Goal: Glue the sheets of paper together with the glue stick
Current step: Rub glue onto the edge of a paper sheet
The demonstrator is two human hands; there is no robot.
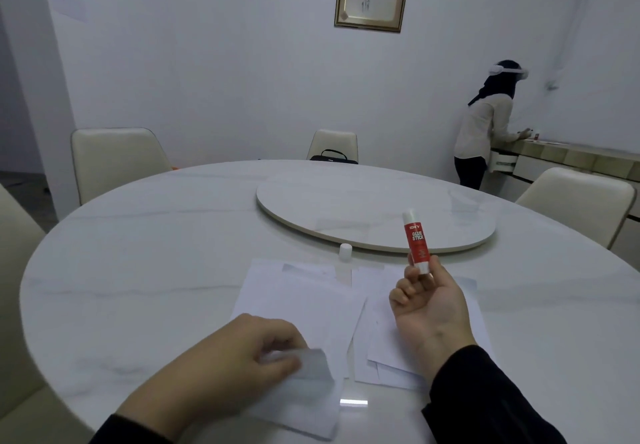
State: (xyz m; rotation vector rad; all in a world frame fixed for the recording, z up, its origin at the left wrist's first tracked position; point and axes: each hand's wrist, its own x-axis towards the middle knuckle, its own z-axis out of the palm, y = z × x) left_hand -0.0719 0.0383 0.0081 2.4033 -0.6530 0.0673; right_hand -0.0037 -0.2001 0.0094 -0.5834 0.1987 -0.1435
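One glue stick point(417, 243), uncapped, is pinched upright in the right hand point(427, 308) above the paper sheets point(304, 308). The left hand point(239, 350) grips a sheet corner nearer the person; it should pin it flat, then spread glue along the edges.

Sheets of paper point(311, 305) lie on the table point(138, 253) before the turntable point(363, 208), cap point(345, 251) between them; glue stick point(416, 241) up above the right-hand sheets, another person point(485, 132) far right.

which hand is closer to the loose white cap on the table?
Right. The right hand holds the glue stick up just right of the cap. The left hand pinches a paper sheet at the near edge, farther away.
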